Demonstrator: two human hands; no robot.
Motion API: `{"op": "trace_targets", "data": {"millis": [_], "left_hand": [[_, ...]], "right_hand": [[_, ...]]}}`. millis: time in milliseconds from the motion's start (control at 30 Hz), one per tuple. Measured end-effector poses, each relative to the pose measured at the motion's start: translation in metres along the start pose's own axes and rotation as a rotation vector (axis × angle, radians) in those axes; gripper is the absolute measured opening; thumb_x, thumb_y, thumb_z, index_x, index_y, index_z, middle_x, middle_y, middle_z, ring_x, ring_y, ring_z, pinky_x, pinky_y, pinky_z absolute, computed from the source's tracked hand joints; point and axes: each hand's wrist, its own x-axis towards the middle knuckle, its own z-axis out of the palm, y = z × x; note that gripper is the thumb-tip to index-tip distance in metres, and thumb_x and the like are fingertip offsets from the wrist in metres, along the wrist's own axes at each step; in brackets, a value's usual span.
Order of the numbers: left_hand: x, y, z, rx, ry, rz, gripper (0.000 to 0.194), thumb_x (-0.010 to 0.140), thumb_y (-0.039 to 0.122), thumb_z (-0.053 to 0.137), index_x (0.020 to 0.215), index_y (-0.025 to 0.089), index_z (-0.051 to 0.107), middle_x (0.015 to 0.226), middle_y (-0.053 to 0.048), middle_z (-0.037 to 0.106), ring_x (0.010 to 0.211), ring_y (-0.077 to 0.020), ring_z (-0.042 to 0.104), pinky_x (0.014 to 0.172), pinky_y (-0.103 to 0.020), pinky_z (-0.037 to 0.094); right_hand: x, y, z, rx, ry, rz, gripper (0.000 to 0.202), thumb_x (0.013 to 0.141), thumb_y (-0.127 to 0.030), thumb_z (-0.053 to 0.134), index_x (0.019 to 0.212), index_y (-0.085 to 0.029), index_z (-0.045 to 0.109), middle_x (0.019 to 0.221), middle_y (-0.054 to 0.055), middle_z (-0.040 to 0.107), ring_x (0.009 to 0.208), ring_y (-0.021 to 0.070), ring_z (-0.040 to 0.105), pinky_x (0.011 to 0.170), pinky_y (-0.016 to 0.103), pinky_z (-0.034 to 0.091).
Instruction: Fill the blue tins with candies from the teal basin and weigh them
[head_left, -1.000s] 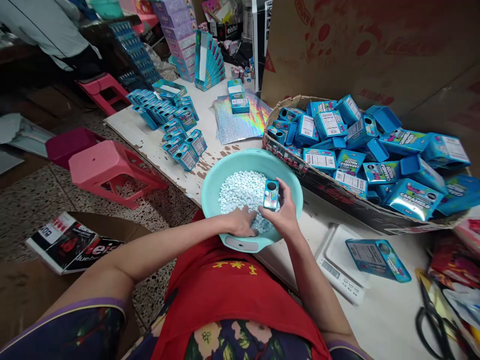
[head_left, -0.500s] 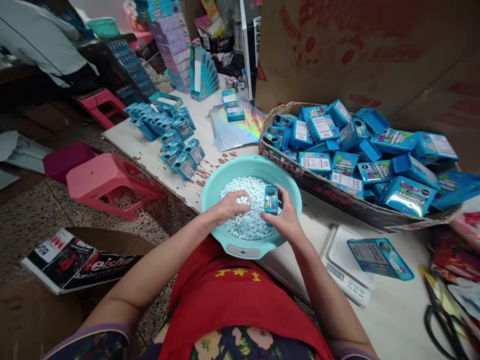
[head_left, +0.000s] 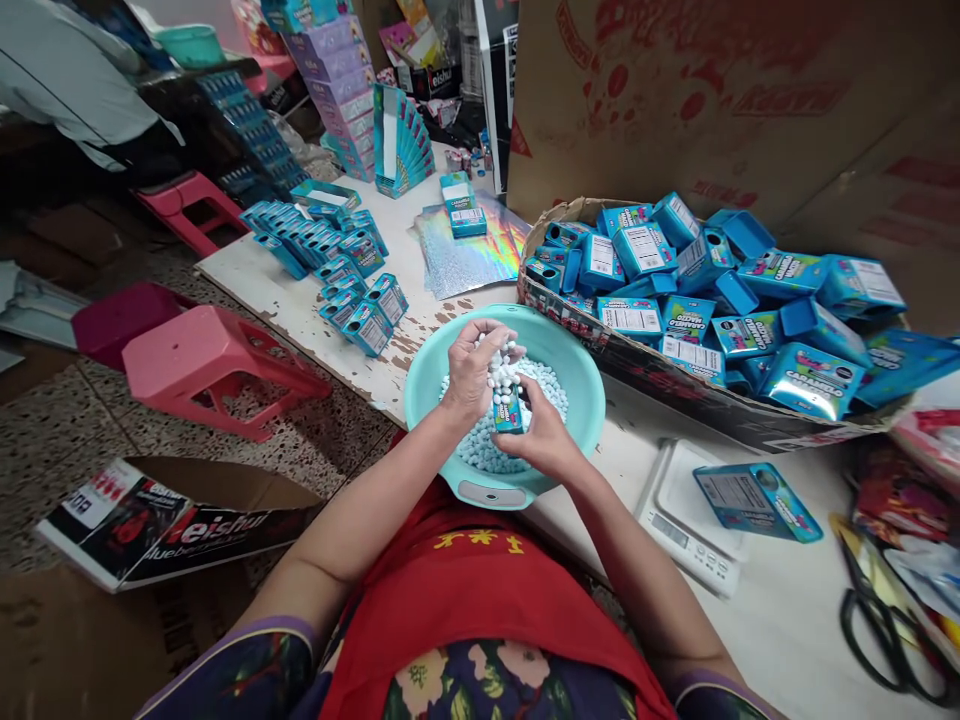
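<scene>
1. White candies point(head_left: 502, 379): we see a handful clasped in the left grip point(head_left: 471, 375), over the bowl point(head_left: 586, 400) at twelve o'clock from our apron point(head_left: 465, 590); we judge them light, hard and prone to roll, best kept in a curled palm.
2. Small blue box point(head_left: 508, 417): at that handful's six o'clock, it is grasped by the right grip point(head_left: 541, 432) from the four o'clock side; we judge it light, thin-walled and easily dented, favouring gentle pressure on its sides.

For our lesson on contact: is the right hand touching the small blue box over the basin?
Touching: the head view shows the right hand gripping the small blue box between thumb and fingers.
</scene>
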Motion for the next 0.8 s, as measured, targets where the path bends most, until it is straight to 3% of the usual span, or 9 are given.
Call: {"op": "trace_targets", "data": {"millis": [233,633,700,800], "left_hand": [[0.000,-0.001,0.003,0.084,-0.046,0.018,0.032,0.071,0.039,0.074,0.082,0.019,0.052,0.073,0.003,0.064,0.059,-0.0108,0.065,0.063,-0.026,0.055],[-0.007,0.002,0.012,0.151,-0.213,0.090,0.025,0.077,0.039,0.069,0.080,0.018,0.056,0.074,0.001,0.063,0.061,-0.0113,0.064,0.064,-0.026,0.054],[-0.006,0.004,0.009,0.154,-0.232,0.103,0.023,0.079,0.039,0.067,0.079,0.018,0.056,0.074,0.001,0.062,0.061,-0.0113,0.063,0.065,-0.027,0.054],[0.005,0.010,-0.006,0.267,-0.161,0.128,0.023,0.084,0.043,0.059,0.084,0.020,0.056,0.078,-0.001,0.063,0.063,-0.0127,0.063,0.065,-0.028,0.053]], "right_hand": [[0.003,0.000,0.001,0.020,0.011,0.015,0.079,0.057,-0.025,0.070,0.131,-0.020,0.043,0.122,0.008,0.057,0.109,0.0272,0.055,0.098,0.043,0.045],[0.005,0.003,-0.006,0.127,0.024,-0.063,0.084,0.057,-0.024,0.077,0.134,-0.021,0.044,0.133,0.008,0.054,0.120,0.0270,0.052,0.107,0.044,0.039],[0.005,0.005,-0.009,0.134,0.028,-0.060,0.083,0.057,-0.024,0.077,0.134,-0.022,0.045,0.134,0.008,0.054,0.122,0.0274,0.051,0.109,0.045,0.037],[0.000,0.011,-0.021,0.156,0.051,-0.023,0.083,0.059,-0.025,0.078,0.135,-0.026,0.045,0.137,0.006,0.052,0.125,0.0269,0.049,0.109,0.045,0.038]]}}
